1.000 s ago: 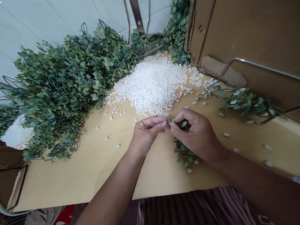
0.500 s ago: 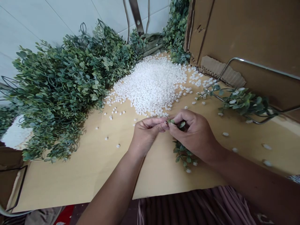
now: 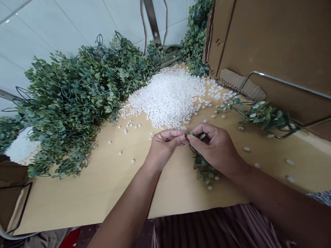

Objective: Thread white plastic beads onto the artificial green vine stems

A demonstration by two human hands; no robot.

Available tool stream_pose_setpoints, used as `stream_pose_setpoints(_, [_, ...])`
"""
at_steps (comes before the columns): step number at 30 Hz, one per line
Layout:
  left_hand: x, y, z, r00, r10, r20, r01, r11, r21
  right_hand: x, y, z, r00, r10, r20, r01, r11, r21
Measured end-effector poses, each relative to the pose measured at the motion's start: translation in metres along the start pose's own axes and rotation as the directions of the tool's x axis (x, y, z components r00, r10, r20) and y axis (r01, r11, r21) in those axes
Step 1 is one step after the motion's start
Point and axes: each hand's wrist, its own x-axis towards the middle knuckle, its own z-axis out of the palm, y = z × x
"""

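My right hand (image 3: 218,146) is closed in a pinch on the upper end of an artificial leaf sprig (image 3: 203,165). The rest of that sprig hangs below the palm towards the table, with small white buds among its lower leaves. Fingertip to fingertip with it, my left hand (image 3: 168,144) is pinched too, right at the sprig's tip. Whatever lies between the left fingers is hidden. Just beyond both hands spreads a big heap of small white buds (image 3: 170,94).
Bushy artificial greenery (image 3: 77,103) is piled at the left against the tiled wall. A sprig with white buds (image 3: 266,115) rests on a metal wire frame (image 3: 284,82) at right, by a cardboard box (image 3: 271,44). Loose buds (image 3: 289,162) dot the tan tabletop (image 3: 116,193).
The view has shifted slightly, so the surroundings sit a little lower and to the right on the left side. Both hands keep their pinch at the sprig's tip.
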Motion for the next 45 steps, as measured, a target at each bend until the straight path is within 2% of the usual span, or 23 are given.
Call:
stream_pose_setpoints(7, [0.0009, 0.0006, -0.0004, 1.000, 0.001, -0.023, 0.000, 0.999, 0.034, 0.0029, -0.0019, 0.0004, 0.998, 0.063, -0.009, -0.062, 0.995, 0.076])
stream_pose_setpoints(14, [0.0002, -0.0026, 0.0020, 0.996, 0.043, -0.073, -0.040, 0.998, 0.041, 0.0029, -0.0017, 0.0041, 0.999, 0.022, -0.036, -0.020, 0.998, 0.056])
stream_pose_setpoints(21, [-0.0014, -0.0015, 0.0006, 0.998, 0.036, -0.048, -0.037, 0.999, -0.023, 0.0014, -0.0017, 0.0057, 0.999, -0.011, -0.041, 0.014, 0.998, 0.057])
stream_pose_setpoints(30, [-0.0008, -0.0008, -0.0005, 0.999, 0.010, -0.032, -0.009, 1.000, 0.028, 0.0011, 0.0000, 0.0061, 0.998, -0.057, -0.040, 0.058, 0.998, 0.026])
stream_pose_setpoints(39, [-0.0005, -0.0012, -0.0010, 1.000, 0.028, 0.004, -0.028, 0.999, 0.043, 0.0038, -0.0003, 0.0038, 1.000, 0.028, 0.000, -0.028, 0.998, 0.057])
stream_pose_setpoints(43, [0.0005, 0.0001, 0.0015, 1.000, -0.009, 0.001, 0.009, 0.996, 0.085, 0.0052, 0.0014, 0.0046, 0.995, 0.093, 0.042, -0.095, 0.995, 0.043])
stream_pose_setpoints(45, [0.0007, 0.0003, 0.0034, 1.000, -0.010, -0.003, 0.011, 0.996, 0.089, 0.0053, -0.0018, 0.0009, 0.995, 0.085, 0.060, -0.086, 0.996, 0.012])
